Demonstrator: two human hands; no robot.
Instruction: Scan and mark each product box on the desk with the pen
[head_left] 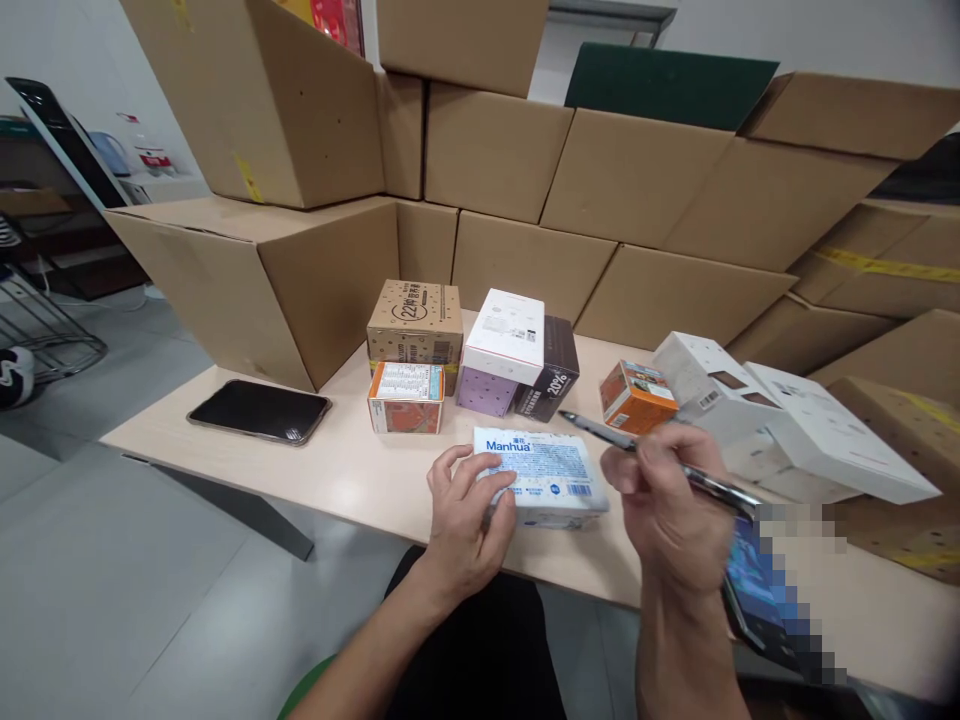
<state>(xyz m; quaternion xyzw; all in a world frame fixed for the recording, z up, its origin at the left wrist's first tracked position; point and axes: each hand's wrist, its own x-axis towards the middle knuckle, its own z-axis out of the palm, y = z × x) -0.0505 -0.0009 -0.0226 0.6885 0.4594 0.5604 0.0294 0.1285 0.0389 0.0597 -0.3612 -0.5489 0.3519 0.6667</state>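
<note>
A light-blue and white Manhua tissue pack lies flat on the pale wooden table, near its front edge. My left hand rests on the pack's left end, fingers spread over its top. To the right of the pack, my right hand is closed around a dark pen. The pen is held slanting, its tip pointing left above the far side of the pack and apart from it. Behind the pack stand a purple box with a white box on top, and a dark brown box.
A phone lies at the table's left. An orange-and-white box stands before a cardboard box. An orange box and white boxes stand at right. Large stacked cartons wall the back. A lit phone is at lower right.
</note>
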